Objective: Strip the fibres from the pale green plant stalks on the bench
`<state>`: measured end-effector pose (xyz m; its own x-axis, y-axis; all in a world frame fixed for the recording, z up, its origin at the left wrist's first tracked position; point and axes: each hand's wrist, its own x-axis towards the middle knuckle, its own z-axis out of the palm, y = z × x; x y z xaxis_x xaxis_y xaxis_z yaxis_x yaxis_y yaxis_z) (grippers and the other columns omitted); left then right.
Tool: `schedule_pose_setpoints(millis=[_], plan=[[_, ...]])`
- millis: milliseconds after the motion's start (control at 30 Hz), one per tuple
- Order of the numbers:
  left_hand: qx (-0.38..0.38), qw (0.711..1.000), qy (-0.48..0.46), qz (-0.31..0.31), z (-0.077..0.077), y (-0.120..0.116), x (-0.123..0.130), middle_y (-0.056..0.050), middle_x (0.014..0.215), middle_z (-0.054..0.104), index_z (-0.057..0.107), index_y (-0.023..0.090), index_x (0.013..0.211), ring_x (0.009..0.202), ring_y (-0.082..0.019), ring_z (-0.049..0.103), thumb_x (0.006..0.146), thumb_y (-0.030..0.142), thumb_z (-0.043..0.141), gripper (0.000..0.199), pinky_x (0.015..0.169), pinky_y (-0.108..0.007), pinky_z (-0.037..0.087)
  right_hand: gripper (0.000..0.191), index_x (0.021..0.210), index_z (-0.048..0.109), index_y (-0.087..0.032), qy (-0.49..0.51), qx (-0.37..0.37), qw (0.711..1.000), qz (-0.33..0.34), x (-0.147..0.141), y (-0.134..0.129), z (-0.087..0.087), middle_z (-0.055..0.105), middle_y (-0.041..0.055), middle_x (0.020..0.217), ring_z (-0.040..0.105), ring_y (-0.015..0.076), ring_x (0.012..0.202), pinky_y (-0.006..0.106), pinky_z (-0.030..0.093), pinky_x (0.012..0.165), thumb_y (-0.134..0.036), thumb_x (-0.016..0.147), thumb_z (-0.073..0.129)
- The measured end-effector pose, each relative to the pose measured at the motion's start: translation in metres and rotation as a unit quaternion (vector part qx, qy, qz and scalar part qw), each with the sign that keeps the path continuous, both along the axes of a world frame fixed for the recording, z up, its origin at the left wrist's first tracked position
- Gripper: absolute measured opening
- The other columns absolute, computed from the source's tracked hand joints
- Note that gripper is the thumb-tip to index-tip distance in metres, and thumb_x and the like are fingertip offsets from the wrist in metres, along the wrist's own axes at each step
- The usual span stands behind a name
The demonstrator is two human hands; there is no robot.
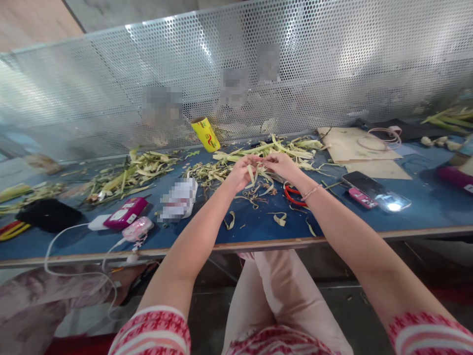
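Both my hands meet over the middle of the table, fingertips pinched close together. My left hand [242, 173] is closed on a pale strip of what looks like corn husk [252, 176], which hangs below the fingers. Opposite it, my right hand [283, 166] pinches at the same strip, its fingertips almost touching the left ones. A pile of pale green and yellow husk strips [306, 147] lies just behind the hands. Beneath my right wrist are the red handles of what looks like scissors [294, 195], partly hidden. Loose curled scraps [280, 219] lie nearer the table edge.
A yellow printed tube [206, 134] leans near the perforated metal screen [295, 74]. Another husk pile [135, 173], a magenta device [126, 213] with white cables and a black pouch [49, 215] are on the left. To the right lie a phone [377, 191] and brown cardboard [351, 146].
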<state>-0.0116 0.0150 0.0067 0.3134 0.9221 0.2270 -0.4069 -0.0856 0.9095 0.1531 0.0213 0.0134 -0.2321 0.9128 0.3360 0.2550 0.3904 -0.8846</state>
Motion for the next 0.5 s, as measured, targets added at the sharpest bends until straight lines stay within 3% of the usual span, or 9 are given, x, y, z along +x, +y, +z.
schedule_pose_setpoints(millis=[300,500], plan=[[-0.023,1.0,0.009,-0.004,0.0021,-0.0021,-0.0004,0.0,0.078,0.068,0.063,0.015,0.082,0.06,-0.007,0.06,0.057,0.003,0.069,0.028,0.054,-0.019,0.045,0.012,0.067,0.06,-0.018,0.064,0.012,0.997,-0.036,0.0008,-0.0015,0.0073,0.058,0.0003,0.064,0.056,0.0121,0.057,0.032,0.048,0.067,-0.021,0.078,0.06],[-0.048,0.998,0.007,0.051,0.0027,-0.0043,0.0053,0.002,0.061,0.061,0.061,0.014,0.076,0.051,-0.008,0.058,0.068,0.016,0.074,0.015,0.053,-0.022,0.046,0.011,0.067,0.057,-0.019,0.135,0.006,0.991,-0.025,-0.0009,0.0007,0.0086,0.055,-0.0014,0.064,0.055,0.0113,0.059,0.032,0.051,0.068,-0.024,0.074,0.062]])
